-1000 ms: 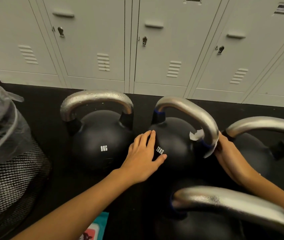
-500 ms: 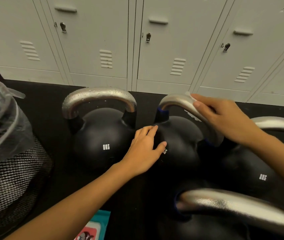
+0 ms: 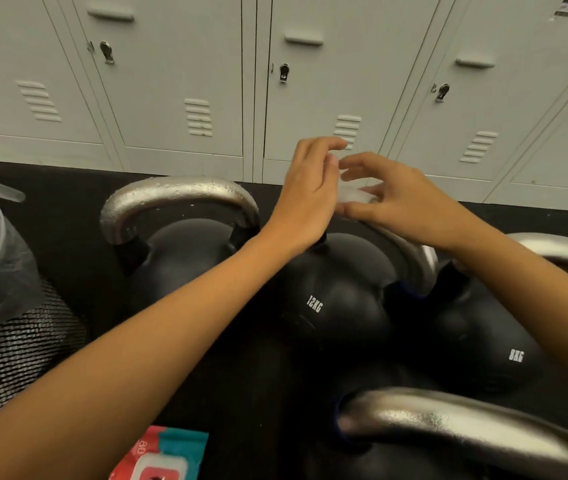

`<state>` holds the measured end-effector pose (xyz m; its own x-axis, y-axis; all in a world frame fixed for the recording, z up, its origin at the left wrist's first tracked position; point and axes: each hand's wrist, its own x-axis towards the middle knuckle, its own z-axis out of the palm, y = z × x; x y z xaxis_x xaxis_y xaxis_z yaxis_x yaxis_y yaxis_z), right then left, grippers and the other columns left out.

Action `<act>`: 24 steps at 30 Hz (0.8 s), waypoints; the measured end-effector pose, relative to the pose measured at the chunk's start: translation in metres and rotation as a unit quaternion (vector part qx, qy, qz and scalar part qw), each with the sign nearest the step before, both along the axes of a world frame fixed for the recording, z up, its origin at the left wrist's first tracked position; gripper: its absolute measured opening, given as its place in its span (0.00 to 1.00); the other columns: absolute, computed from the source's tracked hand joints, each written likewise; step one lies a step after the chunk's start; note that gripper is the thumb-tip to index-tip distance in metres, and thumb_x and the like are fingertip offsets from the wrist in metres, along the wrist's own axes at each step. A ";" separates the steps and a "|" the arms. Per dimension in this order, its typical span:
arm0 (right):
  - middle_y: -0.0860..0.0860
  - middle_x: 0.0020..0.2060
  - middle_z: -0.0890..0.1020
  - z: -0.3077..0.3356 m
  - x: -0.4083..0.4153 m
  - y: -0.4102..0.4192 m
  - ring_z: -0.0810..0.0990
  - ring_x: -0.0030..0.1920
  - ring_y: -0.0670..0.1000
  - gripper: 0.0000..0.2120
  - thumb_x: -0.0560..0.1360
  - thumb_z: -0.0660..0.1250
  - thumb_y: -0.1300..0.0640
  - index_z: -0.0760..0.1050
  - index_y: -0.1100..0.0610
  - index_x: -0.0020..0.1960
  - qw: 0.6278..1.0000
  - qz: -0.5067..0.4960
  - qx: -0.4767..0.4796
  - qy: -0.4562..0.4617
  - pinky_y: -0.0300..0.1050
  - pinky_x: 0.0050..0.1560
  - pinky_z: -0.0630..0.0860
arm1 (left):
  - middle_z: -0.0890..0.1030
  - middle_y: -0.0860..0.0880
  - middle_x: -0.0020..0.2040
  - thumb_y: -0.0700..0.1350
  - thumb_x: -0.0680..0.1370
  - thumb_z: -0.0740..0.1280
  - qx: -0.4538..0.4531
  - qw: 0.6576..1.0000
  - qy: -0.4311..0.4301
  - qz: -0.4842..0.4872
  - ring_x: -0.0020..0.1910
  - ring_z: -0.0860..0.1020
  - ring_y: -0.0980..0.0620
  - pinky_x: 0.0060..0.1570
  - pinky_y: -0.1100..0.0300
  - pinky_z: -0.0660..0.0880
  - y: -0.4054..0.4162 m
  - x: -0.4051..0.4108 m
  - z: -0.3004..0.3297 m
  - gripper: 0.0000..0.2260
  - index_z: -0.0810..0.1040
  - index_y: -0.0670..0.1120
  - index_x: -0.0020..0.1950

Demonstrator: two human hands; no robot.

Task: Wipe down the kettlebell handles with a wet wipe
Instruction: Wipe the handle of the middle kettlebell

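Several black kettlebells with steel handles stand on the dark floor. The middle kettlebell (image 3: 338, 299) is marked 12KG, and its handle (image 3: 416, 261) is partly hidden behind my hands. Above that handle both hands hold a white wet wipe (image 3: 353, 195) between them. My left hand (image 3: 310, 192) pinches it from the left with curled fingers, and my right hand (image 3: 393, 199) pinches it from the right. The left kettlebell's handle (image 3: 178, 195) is beaded with droplets. A kettlebell marked 8KG (image 3: 483, 341) stands to the right. The handle of the nearest kettlebell (image 3: 448, 424) crosses the lower right.
A red and teal wipe pack (image 3: 161, 459) lies on the floor at the bottom edge. A black mesh bin (image 3: 15, 348) lined with a plastic bag stands at the left. Grey lockers (image 3: 178, 81) line the wall right behind the kettlebells.
My left hand left the 12KG kettlebell's body and rose to meet my right hand. My right hand lifted the wipe off the handle, and both hands now hold it.
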<state>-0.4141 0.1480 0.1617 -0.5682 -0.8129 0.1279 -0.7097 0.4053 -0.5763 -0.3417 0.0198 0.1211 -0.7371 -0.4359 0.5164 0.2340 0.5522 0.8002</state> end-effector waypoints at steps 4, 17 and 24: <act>0.41 0.57 0.80 -0.003 0.001 0.024 0.81 0.54 0.40 0.13 0.77 0.69 0.47 0.76 0.45 0.61 0.989 -0.068 -0.067 -0.115 0.39 0.56 0.75 | 0.73 0.49 0.57 0.43 0.84 0.56 -0.041 0.996 -0.056 -0.060 0.52 0.74 0.56 0.54 0.70 0.67 -0.001 -0.014 -0.018 0.11 0.76 0.42 0.58; 0.45 0.50 0.84 -0.014 0.007 0.042 0.83 0.52 0.54 0.11 0.78 0.65 0.46 0.78 0.45 0.59 0.984 -0.092 -0.061 -0.140 0.54 0.60 0.78 | 0.75 0.49 0.67 0.55 0.84 0.49 0.255 0.945 -0.203 0.004 0.68 0.71 0.52 0.70 0.56 0.63 -0.007 0.003 -0.090 0.21 0.70 0.51 0.72; 0.46 0.50 0.84 -0.019 0.004 0.042 0.83 0.53 0.53 0.10 0.78 0.67 0.46 0.78 0.46 0.58 0.979 -0.089 -0.082 -0.166 0.53 0.62 0.76 | 0.61 0.50 0.77 0.45 0.82 0.61 0.050 0.997 -0.062 -0.007 0.75 0.57 0.58 0.73 0.68 0.54 0.015 0.016 -0.071 0.26 0.56 0.46 0.78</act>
